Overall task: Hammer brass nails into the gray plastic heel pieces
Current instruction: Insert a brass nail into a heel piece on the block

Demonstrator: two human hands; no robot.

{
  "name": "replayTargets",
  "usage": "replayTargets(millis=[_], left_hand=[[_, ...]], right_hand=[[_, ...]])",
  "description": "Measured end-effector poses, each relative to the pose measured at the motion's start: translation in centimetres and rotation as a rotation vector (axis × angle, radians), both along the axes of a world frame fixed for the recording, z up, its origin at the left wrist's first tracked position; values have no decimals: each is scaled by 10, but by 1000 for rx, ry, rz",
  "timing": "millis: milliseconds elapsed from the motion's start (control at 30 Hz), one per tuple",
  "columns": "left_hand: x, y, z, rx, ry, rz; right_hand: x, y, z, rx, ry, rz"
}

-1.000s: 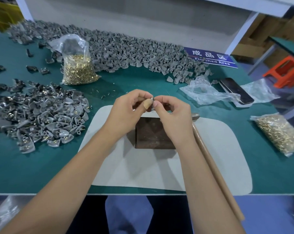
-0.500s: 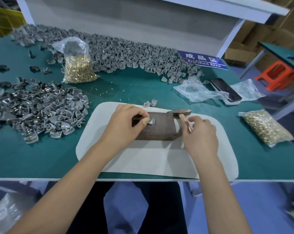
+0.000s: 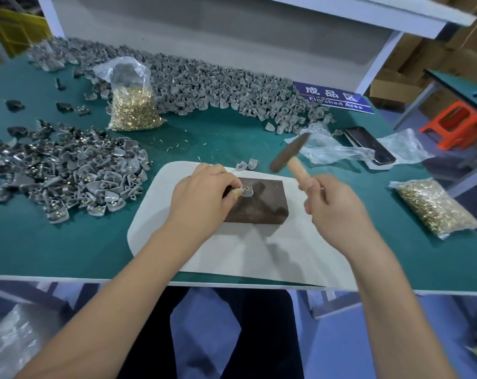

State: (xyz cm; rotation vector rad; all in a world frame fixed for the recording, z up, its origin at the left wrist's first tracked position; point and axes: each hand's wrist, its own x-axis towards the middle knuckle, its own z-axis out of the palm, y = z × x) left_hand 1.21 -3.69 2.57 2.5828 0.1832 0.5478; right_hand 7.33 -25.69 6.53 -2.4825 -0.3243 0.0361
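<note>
My left hand (image 3: 201, 195) pinches a gray heel piece (image 3: 246, 192) with a brass nail in it, held down on the dark metal block (image 3: 259, 205). My right hand (image 3: 333, 212) grips the wooden handle of a hammer (image 3: 288, 156), whose blurred head is raised above and to the right of the block. The block sits on a white mat (image 3: 259, 253). A heap of nailed gray heel pieces (image 3: 65, 176) lies to the left. A long pile of gray heel pieces (image 3: 204, 88) runs along the back.
A bag of brass nails (image 3: 134, 105) stands at the back left and another bag of nails (image 3: 434, 207) lies at the right. Two loose heel pieces (image 3: 246, 164) lie behind the block. A phone (image 3: 370, 144) on clear plastic and a blue sign (image 3: 333, 97) are at the back right.
My right hand took hold of the hammer and lifted it off the mat. My left hand set the heel piece on the block and keeps holding it there.
</note>
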Motion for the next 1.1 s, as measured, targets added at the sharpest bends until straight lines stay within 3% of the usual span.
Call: replayTargets(millis=[100,333,533,667,833,967,1100], left_hand=[[0,-6,1,37,22,84],[0,-15,6,109,53,163],[-3,-16,10,128,52,147],[-4,-15,9,133,64,158],[-4,-14,8,112,40,153],[-2,-14,9,132,44,145],[-2,-13,8,112,25,141]], right_hand=[[-14,11,3,-149,-58,108],[-31,26,11,-358,-218,125],[-45,28,14,-280,-330,81],[-47,30,6,-368,-246,87],[-51,31,4,-245,-346,19],[-47,32,2,-340,-261,43],[-49,34,0,-284,-310,11]])
